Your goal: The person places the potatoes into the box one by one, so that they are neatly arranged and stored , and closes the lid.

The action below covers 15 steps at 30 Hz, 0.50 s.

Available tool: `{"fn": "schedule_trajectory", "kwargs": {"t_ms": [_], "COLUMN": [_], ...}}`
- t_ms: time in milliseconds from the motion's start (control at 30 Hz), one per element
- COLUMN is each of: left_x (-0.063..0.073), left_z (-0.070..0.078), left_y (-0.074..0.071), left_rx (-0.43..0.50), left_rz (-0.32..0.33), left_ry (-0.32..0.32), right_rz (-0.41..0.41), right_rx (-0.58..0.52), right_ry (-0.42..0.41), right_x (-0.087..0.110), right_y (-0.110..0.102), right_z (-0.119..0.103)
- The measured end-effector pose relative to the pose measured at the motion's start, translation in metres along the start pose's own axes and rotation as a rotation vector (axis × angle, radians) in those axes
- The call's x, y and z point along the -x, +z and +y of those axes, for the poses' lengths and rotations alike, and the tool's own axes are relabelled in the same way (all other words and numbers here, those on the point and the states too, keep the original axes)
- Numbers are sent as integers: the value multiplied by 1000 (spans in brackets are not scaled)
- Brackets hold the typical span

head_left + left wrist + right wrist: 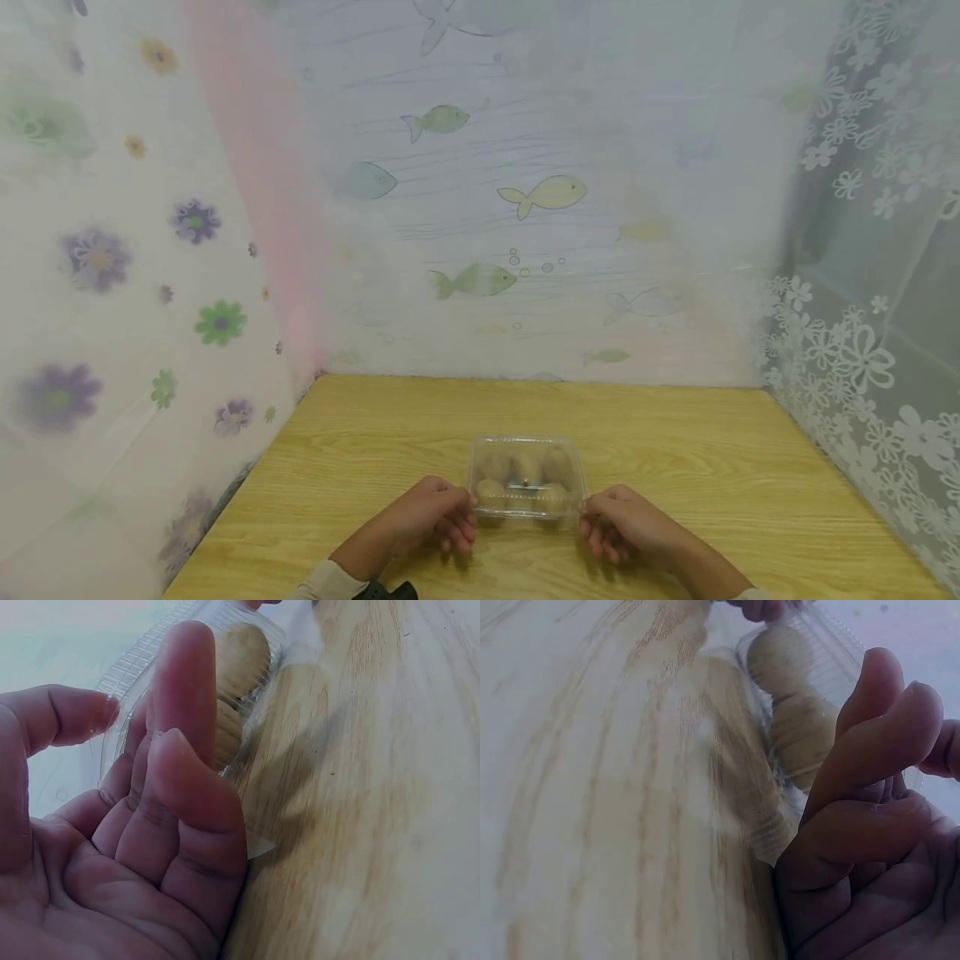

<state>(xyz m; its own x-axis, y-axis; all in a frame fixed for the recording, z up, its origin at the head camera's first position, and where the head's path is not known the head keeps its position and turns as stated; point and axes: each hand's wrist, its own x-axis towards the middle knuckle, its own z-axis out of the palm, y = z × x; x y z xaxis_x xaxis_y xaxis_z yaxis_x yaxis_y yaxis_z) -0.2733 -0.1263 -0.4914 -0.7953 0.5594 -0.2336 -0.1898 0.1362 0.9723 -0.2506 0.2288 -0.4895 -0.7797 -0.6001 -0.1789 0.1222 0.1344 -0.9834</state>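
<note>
A clear plastic box (527, 513) with a ridged rim stands near the front middle of the table. Through its walls show several tan, rounded pieces (492, 492), some with grooves on them in the left wrist view. My left hand (431, 518) pinches the box's left rim between thumb and forefinger. At the opposite rim, my right hand (628, 527) pinches with thumb and forefinger too. The other fingers of each hand curl loosely below the rim, close over the wood. In the right wrist view, the right-hand fingers (870, 750) cover part of the box.
Light wood-grain table (390, 433) surrounds the box. A pale sheet with fish drawings (555, 193) hangs behind it. Flowered sheets stand along the left side (135, 333) and right side (862, 358). A black band (386, 592) sits at the left wrist.
</note>
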Motion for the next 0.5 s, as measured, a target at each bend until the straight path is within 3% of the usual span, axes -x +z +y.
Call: {"fn": "schedule_trajectory", "kwargs": {"t_ms": [500], "left_x": [-1], "left_z": [-1], "left_y": [-1], "left_rx": [13], "left_rz": [-13], "left_ry": [9], "right_rz": [-8], "right_rx": [-11], "right_ry": [15], "right_x": [-1], "right_y": [-2], "right_z": [1]}}
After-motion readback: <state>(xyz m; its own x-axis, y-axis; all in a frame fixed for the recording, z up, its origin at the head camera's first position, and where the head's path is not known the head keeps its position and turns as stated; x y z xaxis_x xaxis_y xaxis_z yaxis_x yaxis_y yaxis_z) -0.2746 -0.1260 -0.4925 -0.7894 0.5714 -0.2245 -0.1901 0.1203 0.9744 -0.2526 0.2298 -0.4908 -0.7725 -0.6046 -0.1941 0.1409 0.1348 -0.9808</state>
